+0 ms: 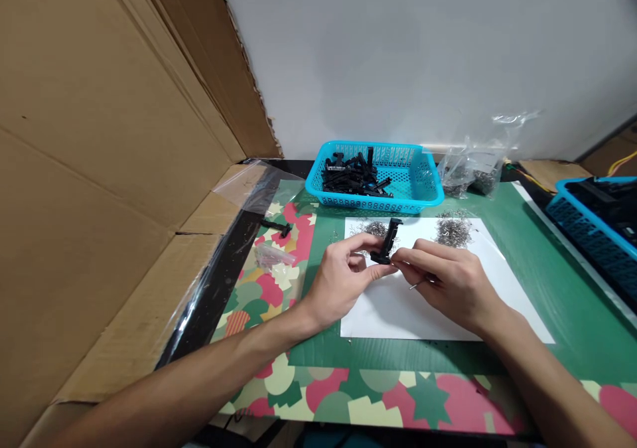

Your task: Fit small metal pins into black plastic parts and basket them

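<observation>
Bare forearms (pixel 213 372) reach forward; left hand (pixel 341 279) pinches a tilted black plastic part (pixel 391 237) above white paper (pixel 398 318); right hand (pixel 450 279), fingertips pressed together at its base, grips a thin metal rod (pixel 417 285); slackening fingers could drop the part among small metal pieces (pixel 452 230).

A tall brown cardboard panel (pixel 99 136) with a ragged edge stands at the left, beside a pale grey wall (pixel 398 56) at the back. A green mat (pixel 532 255) lies over a sheet patterned with pink, green and cream shapes (pixel 338 401). A flat clear plastic bag (pixel 249 186) rests near the panel; yellow wiring (pixel 622 162) shows far right.
</observation>
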`<action>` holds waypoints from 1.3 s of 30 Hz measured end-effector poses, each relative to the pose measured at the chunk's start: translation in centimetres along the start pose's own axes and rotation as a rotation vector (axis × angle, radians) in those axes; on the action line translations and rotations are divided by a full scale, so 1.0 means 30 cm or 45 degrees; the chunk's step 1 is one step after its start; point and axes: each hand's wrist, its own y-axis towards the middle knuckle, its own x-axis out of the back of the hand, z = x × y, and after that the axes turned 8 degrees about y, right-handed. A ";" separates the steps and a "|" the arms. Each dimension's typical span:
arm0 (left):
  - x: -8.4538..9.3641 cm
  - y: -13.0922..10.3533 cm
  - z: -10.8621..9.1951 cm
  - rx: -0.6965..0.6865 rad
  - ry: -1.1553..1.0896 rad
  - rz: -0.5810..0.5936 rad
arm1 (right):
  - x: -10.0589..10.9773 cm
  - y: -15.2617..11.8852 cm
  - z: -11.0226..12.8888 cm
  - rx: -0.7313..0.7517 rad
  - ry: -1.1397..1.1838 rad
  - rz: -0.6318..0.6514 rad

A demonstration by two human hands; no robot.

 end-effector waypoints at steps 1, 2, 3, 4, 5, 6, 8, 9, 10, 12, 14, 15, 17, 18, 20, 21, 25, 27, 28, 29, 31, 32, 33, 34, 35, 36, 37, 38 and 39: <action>0.000 0.000 -0.001 0.007 -0.002 -0.002 | 0.001 0.000 0.000 0.005 -0.012 0.005; -0.001 0.000 -0.002 0.016 -0.007 -0.004 | 0.002 0.001 -0.001 0.009 -0.023 0.012; -0.001 0.001 -0.003 0.024 -0.016 -0.003 | 0.002 0.001 -0.002 0.011 -0.032 0.020; -0.001 0.002 -0.004 0.028 -0.027 -0.001 | 0.003 0.001 -0.003 0.012 -0.039 0.029; -0.001 0.003 -0.005 0.030 -0.037 0.002 | 0.004 0.000 -0.005 0.010 -0.044 0.040; 0.000 0.005 -0.006 0.031 -0.041 0.006 | 0.005 -0.001 -0.006 0.006 -0.044 0.052; 0.001 0.005 -0.007 0.048 -0.037 0.011 | 0.007 -0.003 -0.009 -0.004 -0.032 0.072; 0.002 0.005 -0.007 0.066 -0.033 0.013 | 0.008 -0.004 -0.010 -0.010 -0.026 0.076; 0.002 0.003 -0.007 0.088 -0.029 0.017 | 0.009 -0.005 -0.011 -0.013 -0.022 0.076; 0.002 -0.001 -0.008 0.127 -0.027 0.030 | 0.011 -0.007 -0.011 -0.013 -0.023 0.069; 0.001 -0.005 -0.007 0.144 -0.031 0.038 | 0.011 -0.006 -0.010 0.001 -0.032 0.054; 0.001 -0.006 -0.007 0.145 -0.034 0.035 | 0.010 -0.006 -0.010 0.008 -0.035 0.044; 0.000 -0.008 -0.006 0.146 -0.040 0.031 | 0.009 -0.004 -0.009 0.017 -0.031 0.022; 0.000 -0.009 -0.006 0.146 -0.040 0.033 | 0.009 -0.003 -0.009 0.019 -0.024 0.013; 0.000 -0.008 -0.007 0.149 -0.036 0.037 | 0.008 -0.001 -0.008 0.021 -0.008 0.005; 0.000 -0.008 -0.007 0.152 -0.035 0.037 | 0.008 -0.001 -0.008 0.022 0.000 0.002; 0.000 -0.004 -0.010 0.172 -0.031 0.032 | 0.008 0.002 -0.004 0.021 0.050 -0.024; 0.000 -0.003 -0.010 0.178 -0.034 0.033 | 0.009 0.005 0.000 0.018 0.092 -0.041; 0.000 -0.003 -0.010 0.182 -0.037 0.034 | 0.009 0.007 0.001 0.018 0.111 -0.048; 0.000 -0.004 -0.010 0.187 -0.039 0.036 | 0.009 0.009 0.003 0.020 0.129 -0.052; 0.000 -0.005 -0.011 0.202 -0.038 0.034 | 0.008 0.011 0.004 0.021 0.157 -0.056; -0.001 -0.005 -0.011 0.210 -0.037 0.032 | 0.008 0.012 0.005 0.019 0.168 -0.058; -0.001 -0.005 -0.012 0.216 -0.037 0.032 | 0.008 0.012 0.004 0.013 0.180 -0.059; -0.001 -0.005 -0.013 0.218 -0.038 0.034 | 0.009 0.012 0.004 0.003 0.190 -0.059; -0.001 -0.004 -0.013 0.214 -0.042 0.040 | 0.010 0.012 0.004 -0.012 0.199 -0.058; -0.001 -0.003 -0.013 0.204 -0.047 0.051 | 0.011 0.012 0.004 -0.028 0.206 -0.053; 0.000 -0.001 -0.012 0.189 -0.054 0.067 | 0.012 0.013 0.003 -0.047 0.214 -0.045; 0.001 0.001 -0.010 0.170 -0.062 0.082 | 0.013 0.015 0.003 -0.070 0.222 -0.036; 0.002 0.004 -0.007 0.150 -0.071 0.102 | 0.013 0.017 0.003 -0.093 0.228 -0.023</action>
